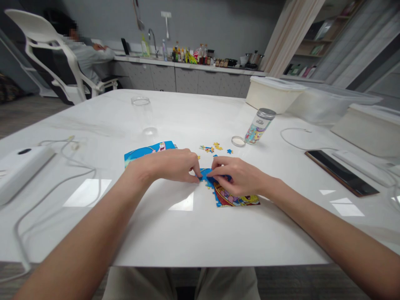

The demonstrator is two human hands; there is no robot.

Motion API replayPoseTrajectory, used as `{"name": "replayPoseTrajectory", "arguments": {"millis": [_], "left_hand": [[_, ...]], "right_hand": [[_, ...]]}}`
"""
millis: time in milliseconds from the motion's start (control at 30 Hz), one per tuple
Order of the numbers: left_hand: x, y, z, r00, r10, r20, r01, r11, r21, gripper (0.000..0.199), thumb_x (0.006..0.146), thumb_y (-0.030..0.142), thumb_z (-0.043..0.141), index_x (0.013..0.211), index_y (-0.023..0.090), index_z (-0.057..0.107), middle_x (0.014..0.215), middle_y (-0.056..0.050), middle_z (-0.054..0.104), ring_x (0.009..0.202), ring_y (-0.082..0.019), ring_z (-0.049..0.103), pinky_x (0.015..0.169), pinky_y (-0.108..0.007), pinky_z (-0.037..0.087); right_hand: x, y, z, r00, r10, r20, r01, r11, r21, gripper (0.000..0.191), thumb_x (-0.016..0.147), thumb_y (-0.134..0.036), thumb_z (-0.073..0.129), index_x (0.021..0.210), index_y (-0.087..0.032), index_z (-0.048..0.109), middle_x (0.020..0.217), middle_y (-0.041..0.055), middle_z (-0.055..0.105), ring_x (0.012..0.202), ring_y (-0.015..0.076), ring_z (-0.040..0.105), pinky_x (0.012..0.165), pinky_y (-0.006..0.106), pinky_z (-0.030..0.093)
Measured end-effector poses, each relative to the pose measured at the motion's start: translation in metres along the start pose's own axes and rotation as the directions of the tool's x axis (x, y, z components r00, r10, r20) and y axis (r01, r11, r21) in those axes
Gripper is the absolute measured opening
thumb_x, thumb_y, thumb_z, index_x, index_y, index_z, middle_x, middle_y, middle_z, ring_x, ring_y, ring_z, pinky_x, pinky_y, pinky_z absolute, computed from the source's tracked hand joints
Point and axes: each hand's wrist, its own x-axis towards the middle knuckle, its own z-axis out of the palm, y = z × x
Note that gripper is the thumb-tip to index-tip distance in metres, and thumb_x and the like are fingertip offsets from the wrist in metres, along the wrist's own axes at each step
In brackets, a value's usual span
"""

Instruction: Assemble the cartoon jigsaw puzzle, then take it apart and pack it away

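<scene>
A partly assembled jigsaw puzzle (223, 201), blue with a red and yellow cartoon picture, lies flat on the white table. My left hand (179, 164) is at its upper left edge, thumb and forefinger closed on a blue jigsaw piece there. From the other side my right hand (239, 175) reaches over the puzzle, its fingertips pinched at the same blue area and covering part of the picture. Several loose jigsaw pieces (218, 146) are scattered just beyond both hands. A blue picture sheet (146, 151) lies partly behind my left wrist.
A cartoon-printed canister (260, 126) stands beyond my right hand beside a round lid (238, 141). A clear jar (142, 116) is at the back left. Phone (340, 173) and storage boxes (275, 95) are right; a power strip (25, 171) with cables is left. A person (90, 58) sits behind.
</scene>
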Motion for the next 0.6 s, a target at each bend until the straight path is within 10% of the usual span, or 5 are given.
{"name": "replayPoseTrajectory", "arguments": {"millis": [467,600], "left_hand": [[0.0,-0.001,0.0,1.0,0.024,-0.017,-0.025,1.0,-0.004,0.026,0.083,0.029,0.054,0.1,0.034,0.074,0.078,0.001,0.068,0.082,-0.016,0.062,0.071,-0.024,0.041],[-0.002,0.0,-0.001,0.998,-0.028,-0.05,0.028,1.0,-0.002,0.03,0.082,0.037,0.057,0.109,0.033,0.07,0.087,0.0,0.069,0.087,-0.018,0.062,0.073,-0.025,0.042]], "right_hand": [[-0.004,0.009,-0.001,0.995,-0.068,0.076,0.064,0.997,0.041,0.03,0.083,-0.014,0.045,0.093,-0.02,0.073,0.09,0.0069,0.062,0.077,0.0159,0.056,0.07,0.031,0.046],[-0.003,0.012,-0.005,0.997,0.05,-0.056,-0.051,0.999,-0.003,0.038,0.087,-0.014,0.035,0.113,-0.02,0.063,0.087,0.0062,0.063,0.077,0.0183,0.056,0.072,0.034,0.045]]}}
